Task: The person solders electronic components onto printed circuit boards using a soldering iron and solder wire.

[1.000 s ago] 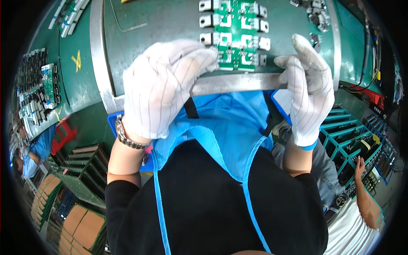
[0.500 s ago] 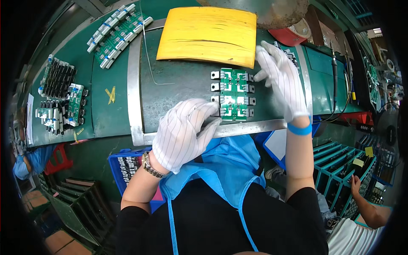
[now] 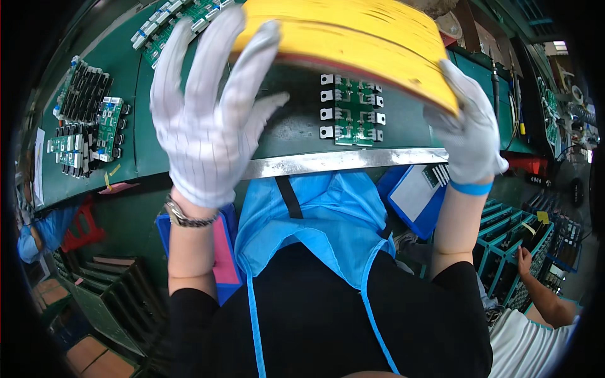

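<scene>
A thick yellow slab (image 3: 353, 33), its top scored with dark cuts and its underside edge reddish, is tilted up off the bench. My right hand (image 3: 469, 129), in a white striped glove, grips its right corner. Gloved too, my left hand (image 3: 205, 142) is raised with fingers spread beside the slab's left end; whether a fingertip touches it I cannot tell. Beneath the slab's near edge, green circuit boards (image 3: 358, 113) with black tabbed components along both sides lie on the dark work surface (image 3: 290, 129). The slab covers their far end from above.
A metal rail (image 3: 346, 160) edges the bench in front of me. More circuit boards (image 3: 82, 120) stand at the left, others (image 3: 170, 34) at the far left. A soldering iron (image 3: 495, 94) hangs at right. Blue bins (image 3: 409, 205) sit below; a co-worker's arm (image 3: 535, 286) shows lower right.
The yellow slab has risen from lying flat, its right corner now in my right hand. My left hand has left the circuit boards, moving up and left, fingers spreading.
</scene>
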A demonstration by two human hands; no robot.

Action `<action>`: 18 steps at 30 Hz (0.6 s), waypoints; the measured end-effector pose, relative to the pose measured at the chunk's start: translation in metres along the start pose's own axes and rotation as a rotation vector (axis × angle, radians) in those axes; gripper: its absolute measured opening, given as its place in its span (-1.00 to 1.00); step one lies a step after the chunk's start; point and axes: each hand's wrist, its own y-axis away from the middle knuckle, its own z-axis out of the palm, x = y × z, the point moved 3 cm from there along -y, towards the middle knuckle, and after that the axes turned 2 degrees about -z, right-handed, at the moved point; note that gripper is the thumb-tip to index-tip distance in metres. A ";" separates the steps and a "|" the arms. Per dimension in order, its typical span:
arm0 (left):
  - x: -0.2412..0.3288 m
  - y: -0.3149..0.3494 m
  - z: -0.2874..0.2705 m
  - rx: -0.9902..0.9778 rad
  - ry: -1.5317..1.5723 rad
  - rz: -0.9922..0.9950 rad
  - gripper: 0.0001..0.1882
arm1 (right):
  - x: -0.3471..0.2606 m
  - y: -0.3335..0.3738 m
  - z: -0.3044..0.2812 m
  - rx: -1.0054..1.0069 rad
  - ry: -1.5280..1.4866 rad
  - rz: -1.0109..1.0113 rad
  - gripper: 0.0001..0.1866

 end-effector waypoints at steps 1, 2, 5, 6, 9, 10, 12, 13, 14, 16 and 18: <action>-0.006 0.000 0.001 0.003 -0.003 -0.001 -0.46 | -0.007 0.005 -0.005 0.096 -0.048 -0.100 -0.66; -0.014 0.000 0.002 0.035 0.137 0.023 -0.54 | -0.009 0.008 0.004 0.300 -0.566 0.123 -0.63; -0.005 -0.001 -0.007 0.120 0.335 -0.145 -0.67 | -0.024 -0.012 -0.024 -0.087 -1.512 0.247 -0.57; 0.000 0.007 -0.013 0.160 0.363 -0.358 -0.72 | -0.029 -0.018 -0.030 -0.035 -1.440 0.260 -0.57; 0.008 0.030 -0.024 0.091 0.728 -0.948 -0.78 | -0.021 -0.025 -0.048 0.262 -1.050 0.240 -0.31; 0.017 0.043 -0.027 -0.031 0.843 -1.245 -0.75 | -0.020 -0.029 -0.040 0.257 -1.057 0.235 -0.31; 0.037 0.062 -0.026 -0.057 0.880 -1.138 -0.76 | -0.019 -0.032 -0.027 0.411 -0.750 0.330 -0.40; 0.045 0.065 -0.026 -0.173 0.697 -1.106 -0.75 | -0.022 -0.029 -0.023 0.273 -0.543 0.184 -0.50; 0.054 0.071 -0.022 -0.159 0.771 -1.185 -0.75 | -0.018 -0.031 -0.013 0.228 -0.371 0.146 -0.51; 0.069 0.076 -0.021 -0.112 0.799 -1.167 -0.74 | -0.021 -0.034 0.002 0.113 -0.154 0.052 -0.49; 0.084 0.089 -0.014 -0.113 1.130 -1.371 -0.69 | -0.019 -0.038 0.006 0.046 -0.169 0.075 -0.50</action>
